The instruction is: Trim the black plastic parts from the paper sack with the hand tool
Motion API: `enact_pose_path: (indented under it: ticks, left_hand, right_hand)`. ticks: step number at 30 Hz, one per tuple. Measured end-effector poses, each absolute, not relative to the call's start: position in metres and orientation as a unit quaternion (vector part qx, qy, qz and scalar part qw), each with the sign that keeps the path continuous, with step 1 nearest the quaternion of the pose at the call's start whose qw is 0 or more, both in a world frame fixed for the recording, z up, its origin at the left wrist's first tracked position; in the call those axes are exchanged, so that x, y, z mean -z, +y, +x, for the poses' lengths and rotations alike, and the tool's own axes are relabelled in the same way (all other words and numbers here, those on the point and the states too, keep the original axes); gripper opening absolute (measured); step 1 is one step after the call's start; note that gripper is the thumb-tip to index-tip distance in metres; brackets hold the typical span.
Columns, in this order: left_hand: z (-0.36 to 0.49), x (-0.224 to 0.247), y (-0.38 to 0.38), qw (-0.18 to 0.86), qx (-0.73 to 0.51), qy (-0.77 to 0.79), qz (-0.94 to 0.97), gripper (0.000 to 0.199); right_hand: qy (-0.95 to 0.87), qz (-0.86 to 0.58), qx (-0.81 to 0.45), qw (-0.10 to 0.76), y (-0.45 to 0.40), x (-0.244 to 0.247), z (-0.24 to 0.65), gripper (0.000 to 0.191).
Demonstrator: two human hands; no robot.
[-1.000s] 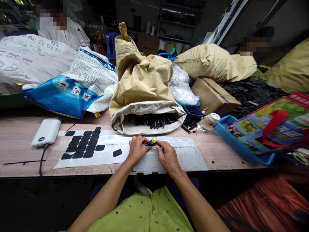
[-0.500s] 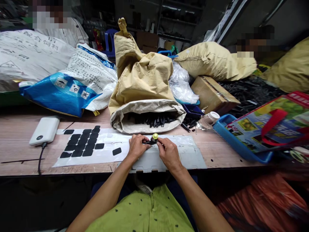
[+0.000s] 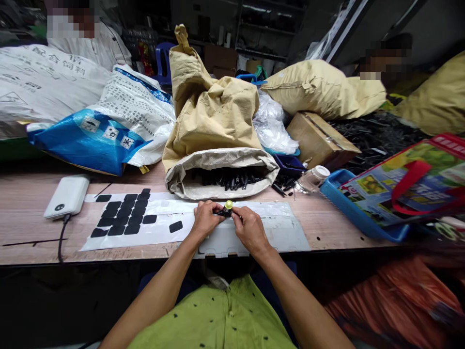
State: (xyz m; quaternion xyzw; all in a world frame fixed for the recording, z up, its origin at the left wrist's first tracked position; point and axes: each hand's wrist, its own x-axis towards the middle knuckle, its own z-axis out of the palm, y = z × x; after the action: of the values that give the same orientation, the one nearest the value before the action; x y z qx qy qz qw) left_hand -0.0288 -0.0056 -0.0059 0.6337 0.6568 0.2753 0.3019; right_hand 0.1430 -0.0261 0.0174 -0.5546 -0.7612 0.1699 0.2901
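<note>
My left hand [image 3: 206, 219] is closed in a pinch on a small dark plastic piece [image 3: 223, 213], just in front of the sack's mouth. A round yellow-green cap-like part [image 3: 228, 204] stands up at the piece's right end. My right hand [image 3: 250, 229] is closed too, its thumb and forefinger pinching that end; the fingertips partly hide it. Below both hands lies a grey sheet or board [image 3: 269, 228] at the table edge. Behind them, a tan sack [image 3: 218, 116] opens toward me with several similar black pieces [image 3: 238, 182] inside.
A white sheet [image 3: 160, 231] with rows of black rounded stickers [image 3: 121, 213] lies left, beside a white power bank [image 3: 69, 194] with a cable. To the right are a clear jar [image 3: 310, 179], a blue basket [image 3: 341, 208] and a printed bag [image 3: 403, 189]. Two people are beyond the sacks.
Both hands have shifted slightly left with the dark piece and its yellow-green part. My right fingertips are a little closer to my left hand. The surroundings look the same.
</note>
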Motion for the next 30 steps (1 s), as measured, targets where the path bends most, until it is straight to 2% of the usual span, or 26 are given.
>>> enact_pose_path:
  ticks: [5,11,20,30]
  left_hand:
    - [-0.028,0.005,-0.005,0.309,-0.281,0.661,0.623,0.024]
    - [-0.03,0.003,-0.005,0.315,-0.281,0.658,0.624,0.024]
    - [-0.036,0.012,-0.003,0.319,-0.285,0.64,0.638,0.026]
    - [-0.041,0.021,-0.003,0.314,-0.294,0.619,0.657,0.024]
  right_hand:
    - [-0.734,-0.545,-0.16,0.372,-0.031,-0.028,0.138,0.03]
    - [-0.77,-0.546,-0.151,0.292,-0.033,-0.017,0.14,0.028]
    - [-0.699,-0.57,-0.199,0.385,-0.028,-0.03,0.146,0.027]
    - [-0.675,-0.59,-0.206,0.392,-0.034,-0.02,0.154,0.027]
